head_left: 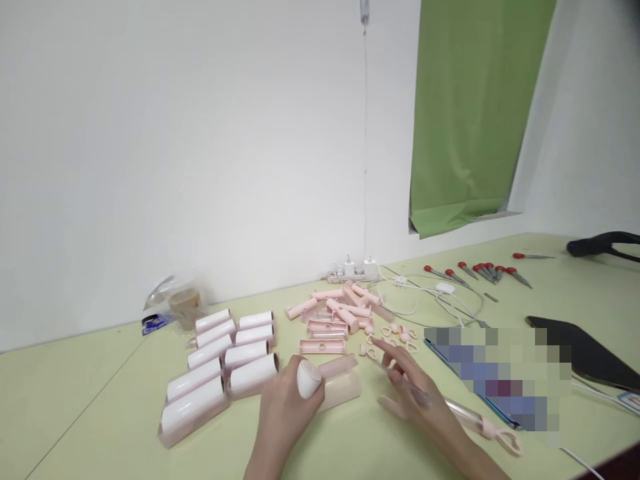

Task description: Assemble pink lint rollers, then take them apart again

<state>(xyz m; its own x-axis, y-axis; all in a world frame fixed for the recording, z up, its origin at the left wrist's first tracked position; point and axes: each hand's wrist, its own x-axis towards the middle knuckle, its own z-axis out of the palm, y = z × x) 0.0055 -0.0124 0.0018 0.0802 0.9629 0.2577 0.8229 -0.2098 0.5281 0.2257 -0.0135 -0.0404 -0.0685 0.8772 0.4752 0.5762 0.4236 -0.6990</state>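
Note:
My left hand (pixel 287 403) is closed around a white roll (pixel 309 379) whose pale end faces me. Beside it, a translucent pink cover (pixel 340 390) lies on the table. My right hand (pixel 417 397) has its fingers pinched on a thin translucent piece (pixel 419 396), blurred and partly hidden by the fingers. A pale pink part (pixel 390 405) sits under that hand. Just right of it rests a clear tube (pixel 463 413) with a pink heart-shaped loop (pixel 509 441) at its end.
White rolls (pixel 195 407) in clear covers stand in two columns at left. Pink handles (pixel 343 313) and heart loops (pixel 400 333) are piled centrally. A power strip (pixel 353 275), cables, red-handled tools (pixel 485 268), a pixelated phone-like slab (pixel 480 390) and a black flat object (pixel 580 350) lie beyond.

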